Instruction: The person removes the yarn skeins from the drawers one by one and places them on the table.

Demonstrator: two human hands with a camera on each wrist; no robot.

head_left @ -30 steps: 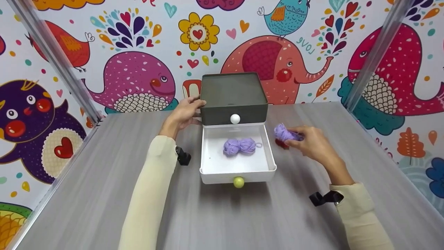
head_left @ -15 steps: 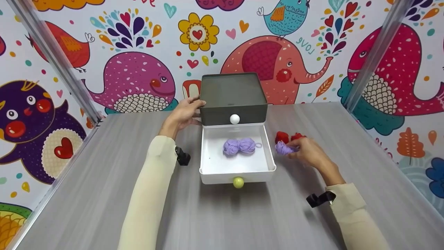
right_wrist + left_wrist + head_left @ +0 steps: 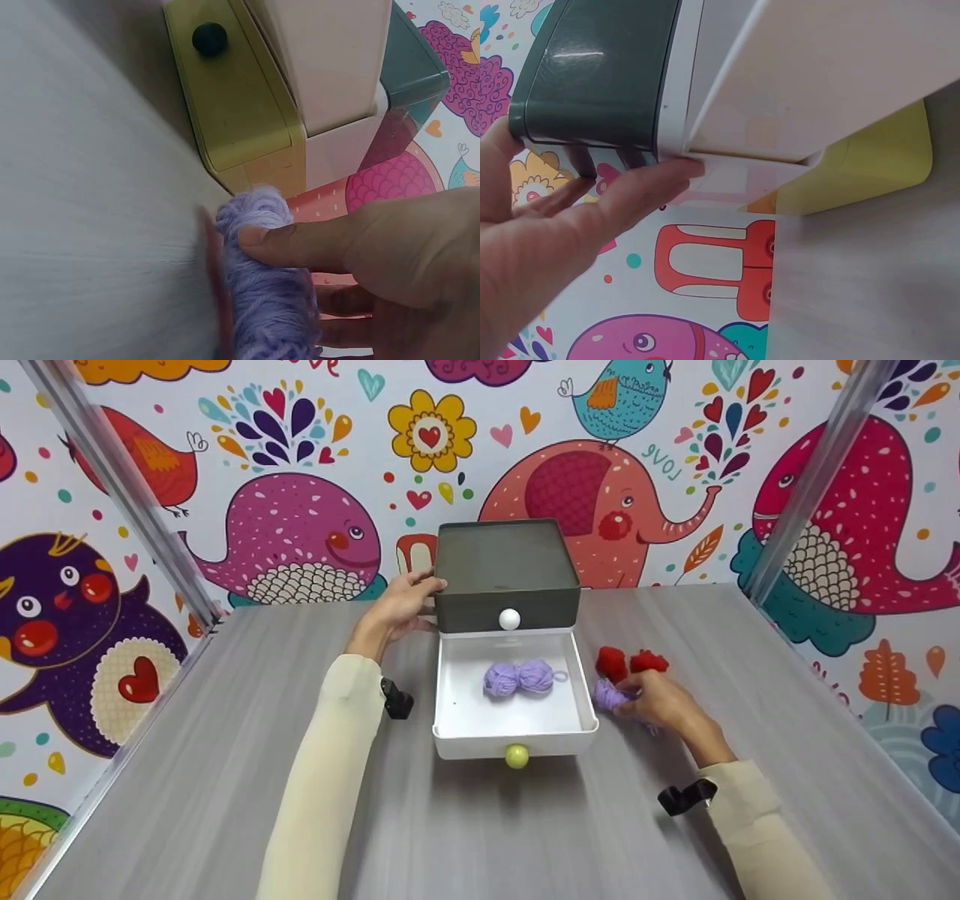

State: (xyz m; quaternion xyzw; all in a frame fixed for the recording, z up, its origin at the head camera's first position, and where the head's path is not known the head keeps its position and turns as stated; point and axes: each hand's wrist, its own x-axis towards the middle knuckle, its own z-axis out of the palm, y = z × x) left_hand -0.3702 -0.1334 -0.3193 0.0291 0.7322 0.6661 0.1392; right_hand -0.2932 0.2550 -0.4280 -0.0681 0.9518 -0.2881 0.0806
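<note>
In the head view, my right hand (image 3: 661,703) pinches a purple yarn skein (image 3: 611,695) low over the table, right of the pulled-out white drawer (image 3: 517,744). In the right wrist view, the thumb lies across the strands of the yarn skein (image 3: 266,300). Another purple yarn skein (image 3: 517,678), tied in the middle, lies in the drawer. Against the left side of the dark green drawer box (image 3: 506,559) rests my left hand (image 3: 401,604). Its thumb touches the top edge, and its fingers lie fairly straight along the side, as the left wrist view shows.
Just behind the right hand lies a red yarn skein (image 3: 612,664) with two lobes. A yellow lower drawer (image 3: 232,105) with a dark knob (image 3: 210,39) sits shut under the white one. Patterned wall panels stand behind and beside the grey table (image 3: 300,675).
My right hand has come toward the front of the table with the purple yarn skein, uncovering the red skein behind it. The left hand stays at the box.
</note>
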